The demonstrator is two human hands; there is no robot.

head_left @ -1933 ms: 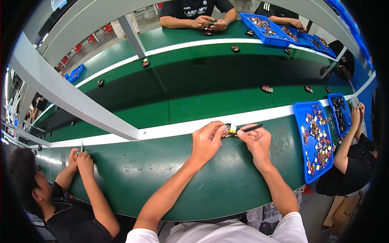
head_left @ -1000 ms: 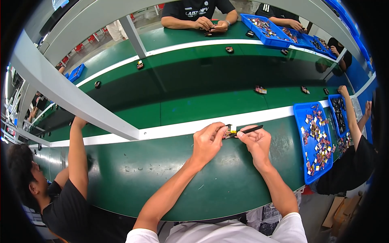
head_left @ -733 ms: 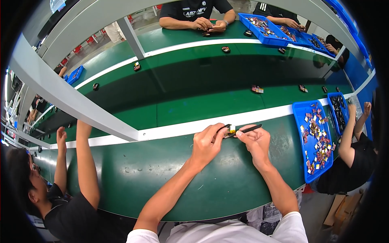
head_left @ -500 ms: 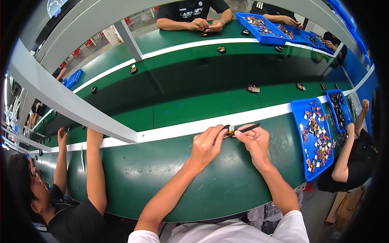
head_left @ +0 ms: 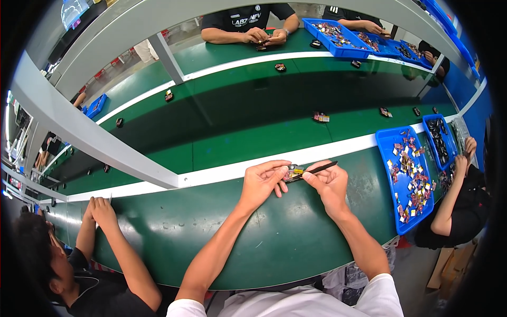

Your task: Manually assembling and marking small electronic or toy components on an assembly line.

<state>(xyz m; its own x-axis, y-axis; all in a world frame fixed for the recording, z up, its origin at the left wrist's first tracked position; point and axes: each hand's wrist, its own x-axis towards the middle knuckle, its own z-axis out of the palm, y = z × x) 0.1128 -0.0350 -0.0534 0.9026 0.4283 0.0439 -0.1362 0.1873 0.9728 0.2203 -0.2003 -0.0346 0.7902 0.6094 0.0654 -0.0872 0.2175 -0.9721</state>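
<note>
Scuffed, glossy green table [head_left: 269,253] at six o'clock, with a white ledge [head_left: 222,171] towards twelve. Grey metal frame [head_left: 79,127] from nine round to twelve. Blue wall [head_left: 465,82] at two, grey floor [head_left: 420,269] at four, bright light [head_left: 8,121] at nine.
</note>
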